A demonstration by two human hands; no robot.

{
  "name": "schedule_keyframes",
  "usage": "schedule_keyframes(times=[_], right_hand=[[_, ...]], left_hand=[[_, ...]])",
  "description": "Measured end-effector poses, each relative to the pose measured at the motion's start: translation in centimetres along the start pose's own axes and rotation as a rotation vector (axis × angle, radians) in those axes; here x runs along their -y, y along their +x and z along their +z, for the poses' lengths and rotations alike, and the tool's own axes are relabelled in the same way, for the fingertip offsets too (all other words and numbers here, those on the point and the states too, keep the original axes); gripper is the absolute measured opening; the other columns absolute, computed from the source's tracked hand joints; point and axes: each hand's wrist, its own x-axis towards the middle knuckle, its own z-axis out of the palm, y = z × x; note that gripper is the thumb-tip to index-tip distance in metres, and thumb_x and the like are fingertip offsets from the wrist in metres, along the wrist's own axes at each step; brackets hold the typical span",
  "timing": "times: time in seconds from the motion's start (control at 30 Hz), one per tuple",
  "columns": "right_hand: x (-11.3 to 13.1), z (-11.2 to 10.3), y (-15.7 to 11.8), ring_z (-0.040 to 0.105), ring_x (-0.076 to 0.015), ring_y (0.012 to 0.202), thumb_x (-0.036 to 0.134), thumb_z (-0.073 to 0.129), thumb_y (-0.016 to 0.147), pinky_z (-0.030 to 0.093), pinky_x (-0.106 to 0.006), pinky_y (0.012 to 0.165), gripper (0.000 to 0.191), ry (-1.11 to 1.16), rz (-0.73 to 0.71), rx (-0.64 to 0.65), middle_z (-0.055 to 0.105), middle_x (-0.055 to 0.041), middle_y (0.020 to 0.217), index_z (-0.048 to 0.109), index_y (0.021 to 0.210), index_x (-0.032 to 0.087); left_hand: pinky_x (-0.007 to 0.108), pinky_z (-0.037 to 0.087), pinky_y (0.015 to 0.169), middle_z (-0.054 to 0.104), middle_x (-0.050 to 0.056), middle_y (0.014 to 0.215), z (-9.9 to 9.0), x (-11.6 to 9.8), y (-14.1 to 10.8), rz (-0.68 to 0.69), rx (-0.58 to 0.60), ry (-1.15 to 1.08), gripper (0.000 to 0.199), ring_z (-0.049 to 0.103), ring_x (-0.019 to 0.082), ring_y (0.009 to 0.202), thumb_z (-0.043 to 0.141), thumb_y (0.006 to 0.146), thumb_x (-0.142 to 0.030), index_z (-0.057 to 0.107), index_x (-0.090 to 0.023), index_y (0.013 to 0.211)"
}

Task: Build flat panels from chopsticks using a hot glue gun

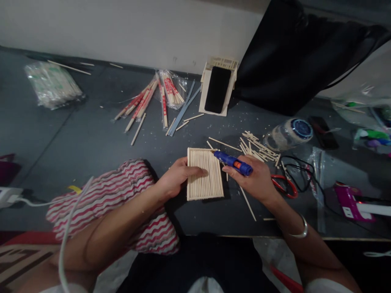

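Observation:
A rectangular panel of pale wooden sticks laid side by side, with stick edging, is tilted slightly above the dark table. My left hand grips its left edge, thumb across the front and the other fingers hidden behind. My right hand is wrapped round a blue glue gun with an orange part. The gun's tip points left and meets or nearly meets the panel's top edge, near the upper right corner.
Loose sticks lie behind my right hand, beside a jar and red-handled scissors. A phone leans on a stick-built stand at the back. Wrapped chopsticks lie back left. A striped cloth lies under my left forearm.

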Motion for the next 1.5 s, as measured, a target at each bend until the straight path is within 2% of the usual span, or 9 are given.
schedule_keyframes(times=[0.47,0.9,1.2,1.5], right_hand=[[0.43,-0.10,-0.01,0.046,-0.0154,0.056,0.060,0.061,0.091,0.034,-0.030,0.056,0.050,0.016,-0.037,0.016,0.049,0.0010,0.057,0.044,0.060,0.025],[0.63,0.29,0.03,0.045,-0.0141,0.054,0.062,0.055,0.096,0.033,-0.027,0.054,0.053,-0.024,-0.156,-0.054,0.049,0.0015,0.054,0.045,0.060,0.024],[0.70,0.40,0.08,0.045,-0.0137,0.053,0.062,0.055,0.096,0.033,-0.028,0.053,0.053,-0.009,-0.172,-0.071,0.048,0.0022,0.055,0.045,0.061,0.024],[1.00,0.47,0.03,0.045,-0.0133,0.052,0.064,0.052,0.097,0.033,-0.027,0.052,0.055,-0.049,-0.214,-0.077,0.047,0.0024,0.055,0.043,0.061,0.024]], left_hand=[[0.036,0.060,0.079,0.080,0.005,0.084,0.33,-0.08,-0.24,-0.014,0.015,-0.007,0.022,0.072,0.019,0.068,0.076,0.062,-0.011,0.074,-0.017,0.084],[0.034,0.060,0.077,0.079,0.005,0.084,0.31,0.20,0.03,-0.005,0.022,-0.003,0.026,0.072,0.018,0.069,0.077,0.061,-0.010,0.073,-0.016,0.086],[0.032,0.059,0.074,0.079,0.004,0.079,0.69,0.16,-0.13,-0.052,0.001,-0.019,0.025,0.072,0.017,0.067,0.076,0.060,-0.007,0.073,-0.015,0.083],[0.034,0.059,0.076,0.078,0.004,0.082,0.36,0.56,0.07,-0.022,0.045,0.003,0.021,0.071,0.017,0.066,0.077,0.061,-0.010,0.074,-0.016,0.082]])
